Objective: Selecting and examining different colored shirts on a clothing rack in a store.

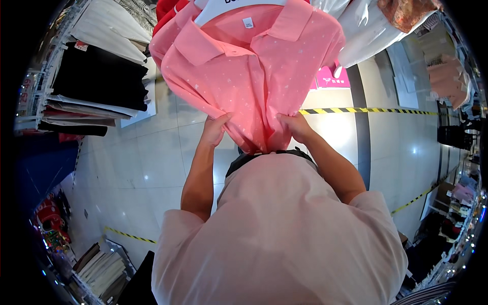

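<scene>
A pink collared shirt (236, 84) with small white specks hangs before me on a white hanger (228, 10). Its collar stands spread, and a white label (248, 23) shows inside the neck. My left hand (214, 129) grips the left side of the shirt low down, thumb on top. On the other side my right hand (295, 126) pinches the cloth at about the same height. Between the hands the front falls in folds, and the lower hem comes close to my waist. The fingers under the cloth are partly hidden.
Black garments (99, 76) hang on a rack at the left. White garments (366, 34) hang at the upper right. Yellow-and-black tape (343, 111) crosses the tiled floor (152, 160). A pink box (333, 78) lies behind the shirt, and more clothing racks line the right edge.
</scene>
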`<state>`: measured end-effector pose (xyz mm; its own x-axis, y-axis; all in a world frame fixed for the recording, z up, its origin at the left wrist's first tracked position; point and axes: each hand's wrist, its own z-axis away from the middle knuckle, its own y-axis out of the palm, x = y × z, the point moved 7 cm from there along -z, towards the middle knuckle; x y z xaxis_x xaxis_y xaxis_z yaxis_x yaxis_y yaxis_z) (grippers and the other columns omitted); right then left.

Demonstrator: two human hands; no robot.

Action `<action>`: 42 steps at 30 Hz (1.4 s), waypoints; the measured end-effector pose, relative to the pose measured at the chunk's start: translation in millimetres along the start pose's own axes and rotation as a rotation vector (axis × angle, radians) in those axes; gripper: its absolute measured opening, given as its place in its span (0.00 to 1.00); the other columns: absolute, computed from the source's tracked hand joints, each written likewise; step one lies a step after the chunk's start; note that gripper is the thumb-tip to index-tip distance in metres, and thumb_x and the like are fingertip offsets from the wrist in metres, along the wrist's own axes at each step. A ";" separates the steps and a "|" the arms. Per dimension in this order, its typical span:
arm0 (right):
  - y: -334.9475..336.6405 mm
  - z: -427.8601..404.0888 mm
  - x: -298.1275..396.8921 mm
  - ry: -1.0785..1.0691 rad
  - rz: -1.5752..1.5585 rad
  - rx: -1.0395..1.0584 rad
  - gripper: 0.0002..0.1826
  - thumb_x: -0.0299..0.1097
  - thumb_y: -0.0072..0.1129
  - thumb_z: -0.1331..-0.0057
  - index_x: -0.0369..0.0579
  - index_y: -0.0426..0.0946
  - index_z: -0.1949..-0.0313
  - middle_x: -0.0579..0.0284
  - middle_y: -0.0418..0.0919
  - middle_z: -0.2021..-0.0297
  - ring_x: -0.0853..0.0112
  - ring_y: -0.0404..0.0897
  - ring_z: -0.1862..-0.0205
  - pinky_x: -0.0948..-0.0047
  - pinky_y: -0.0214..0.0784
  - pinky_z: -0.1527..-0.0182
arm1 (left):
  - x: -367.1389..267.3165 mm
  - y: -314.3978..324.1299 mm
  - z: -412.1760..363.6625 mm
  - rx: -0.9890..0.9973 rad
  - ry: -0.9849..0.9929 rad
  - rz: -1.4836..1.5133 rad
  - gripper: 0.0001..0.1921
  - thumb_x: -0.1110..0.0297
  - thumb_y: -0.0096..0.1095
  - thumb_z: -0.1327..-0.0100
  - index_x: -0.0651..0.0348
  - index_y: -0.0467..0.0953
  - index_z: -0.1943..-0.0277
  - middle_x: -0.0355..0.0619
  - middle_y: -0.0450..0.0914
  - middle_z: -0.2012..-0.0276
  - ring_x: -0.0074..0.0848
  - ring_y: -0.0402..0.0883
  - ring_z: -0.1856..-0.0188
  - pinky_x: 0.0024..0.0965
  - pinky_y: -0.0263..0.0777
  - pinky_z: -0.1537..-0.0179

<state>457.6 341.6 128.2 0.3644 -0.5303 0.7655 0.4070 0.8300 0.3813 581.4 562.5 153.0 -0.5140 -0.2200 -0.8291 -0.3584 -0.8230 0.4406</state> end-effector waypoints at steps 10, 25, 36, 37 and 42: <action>-6.3 7.1 -5.3 0.070 -0.039 -0.101 0.24 0.37 0.54 0.33 0.38 0.65 0.41 0.50 0.76 0.52 0.64 0.78 0.53 0.66 0.72 0.50 | 3.0 -2.1 10.6 -0.071 -0.031 0.030 0.28 0.80 0.59 0.41 0.67 0.60 0.38 0.48 0.72 0.45 0.33 0.74 0.45 0.35 0.69 0.43; 41.8 66.8 250.0 -1.330 0.773 -0.411 0.18 0.28 0.63 0.44 0.41 0.74 0.53 0.52 0.76 0.56 0.62 0.74 0.51 0.66 0.65 0.47 | -129.2 -167.1 3.8 -0.612 0.435 0.023 0.22 0.81 0.56 0.47 0.66 0.68 0.46 0.49 0.75 0.56 0.38 0.78 0.54 0.37 0.74 0.54; 133.1 -5.8 237.0 -0.735 0.810 -0.113 0.12 0.33 0.64 0.46 0.42 0.76 0.65 0.53 0.79 0.71 0.62 0.80 0.68 0.67 0.71 0.62 | -183.9 -142.1 17.9 -0.711 0.415 -0.037 0.22 0.84 0.57 0.47 0.66 0.70 0.47 0.48 0.74 0.52 0.36 0.76 0.50 0.32 0.73 0.49; 129.5 2.2 242.8 -0.751 0.777 -0.103 0.10 0.31 0.63 0.47 0.42 0.76 0.67 0.54 0.79 0.73 0.64 0.79 0.70 0.68 0.71 0.64 | -182.0 -137.7 21.1 -0.731 0.414 -0.036 0.22 0.84 0.57 0.47 0.66 0.70 0.47 0.48 0.74 0.52 0.36 0.76 0.50 0.32 0.73 0.49; 109.0 42.8 269.1 -1.057 0.863 -0.126 0.08 0.30 0.64 0.48 0.41 0.76 0.71 0.59 0.77 0.78 0.69 0.77 0.74 0.71 0.69 0.68 | -163.1 -109.7 9.2 -0.562 0.395 -0.155 0.23 0.79 0.59 0.43 0.64 0.68 0.43 0.46 0.73 0.47 0.33 0.74 0.47 0.34 0.72 0.48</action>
<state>564.2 296.7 398.0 -0.2447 0.5729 0.7822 0.4721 0.7751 -0.4200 697.4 693.5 243.0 -0.1296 -0.1640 -0.9779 0.1074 -0.9828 0.1505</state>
